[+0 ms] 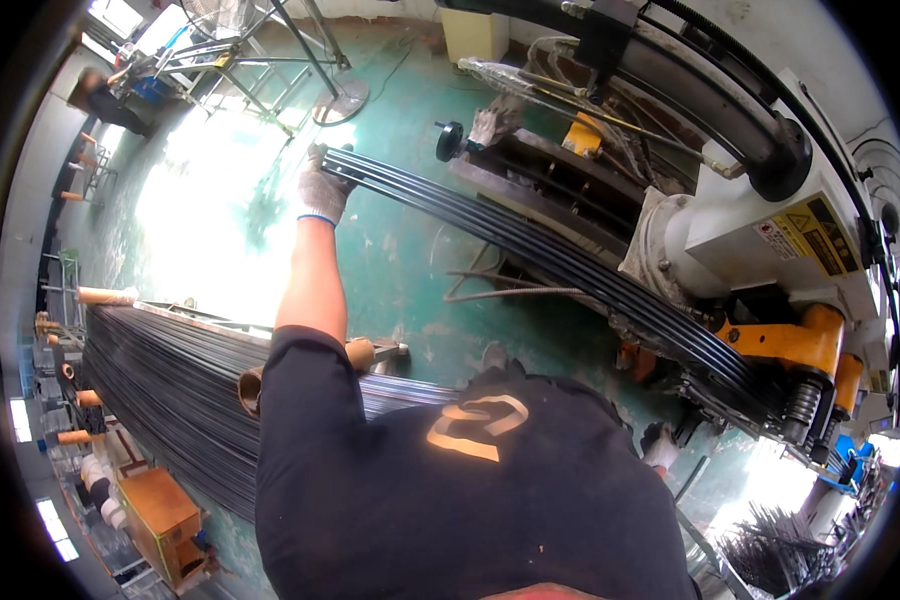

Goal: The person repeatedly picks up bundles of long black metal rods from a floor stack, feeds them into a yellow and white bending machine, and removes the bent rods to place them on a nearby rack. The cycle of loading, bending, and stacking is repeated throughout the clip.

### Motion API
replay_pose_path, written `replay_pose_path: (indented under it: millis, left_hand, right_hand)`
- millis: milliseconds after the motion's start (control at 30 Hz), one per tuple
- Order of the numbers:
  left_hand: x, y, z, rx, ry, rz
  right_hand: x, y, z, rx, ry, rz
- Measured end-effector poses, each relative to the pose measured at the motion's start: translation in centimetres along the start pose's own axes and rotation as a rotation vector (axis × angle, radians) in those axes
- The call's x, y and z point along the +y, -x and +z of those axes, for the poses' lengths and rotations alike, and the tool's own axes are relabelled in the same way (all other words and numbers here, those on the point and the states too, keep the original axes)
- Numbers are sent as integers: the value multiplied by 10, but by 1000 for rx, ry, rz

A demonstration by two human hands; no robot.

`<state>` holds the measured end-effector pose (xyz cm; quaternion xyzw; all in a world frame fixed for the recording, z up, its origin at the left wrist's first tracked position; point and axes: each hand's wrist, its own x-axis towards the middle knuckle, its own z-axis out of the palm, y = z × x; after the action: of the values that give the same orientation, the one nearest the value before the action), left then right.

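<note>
Right, out at nine o'clock sits a broad stack of long black tubing (170,400), with a post in a cardboard sleeve (108,296) at its far edge (padding against scratches, I'd guess). Between ten and eleven, here's the left hand (322,190), gloved, fingers curled around one end of a slim bundle of black tubes (490,222), pressing them side by side; gripping there seems to keep the ends together. That bundle slants from the glove to between three and four, passing a black handwheel (450,141) near twelve. Down at four, beside the torso, the right hand (660,443) shows only partly; I can't tell how its fingers stand. Towards three, the tubes reach an orange bracket (785,342) on the pale machine (730,235), which apparently bears their far end.
</note>
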<state>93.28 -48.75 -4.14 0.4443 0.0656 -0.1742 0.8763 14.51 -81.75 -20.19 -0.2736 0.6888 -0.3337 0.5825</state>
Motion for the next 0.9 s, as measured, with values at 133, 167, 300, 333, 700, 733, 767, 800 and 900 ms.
replay_pose_path:
  millis: [133,167,300,333,700,733,767,800,900]
  left_hand:
    - [0,5,4,-61,-9,26]
    - [2,10,7,-63,-13,28]
    - [1,29,17,-85,-91,-43]
    - [0,28,16,-103,-101,-55]
    - [23,31,0,-199,-531,-145]
    - [20,22,2,-220,-519,-186]
    - [17,31,19,-201,-542,-179]
    - [17,33,21,-169,-521,-188]
    - [16,32,13,-90,-398,-152]
  right_hand:
    - [-4,20,6,77,23,-33]
    - [-3,21,6,109,9,-32]
    - [31,-27,-64,-148,-66,154]
    - [40,-42,-87,-271,-130,207]
    - [11,-12,-52,-6,323,-37]
    - [6,4,-48,49,316,-40]
    - [0,14,-43,83,309,-50]
    - [0,5,-42,64,327,-63]
    - [-7,-8,-34,-5,404,-108]
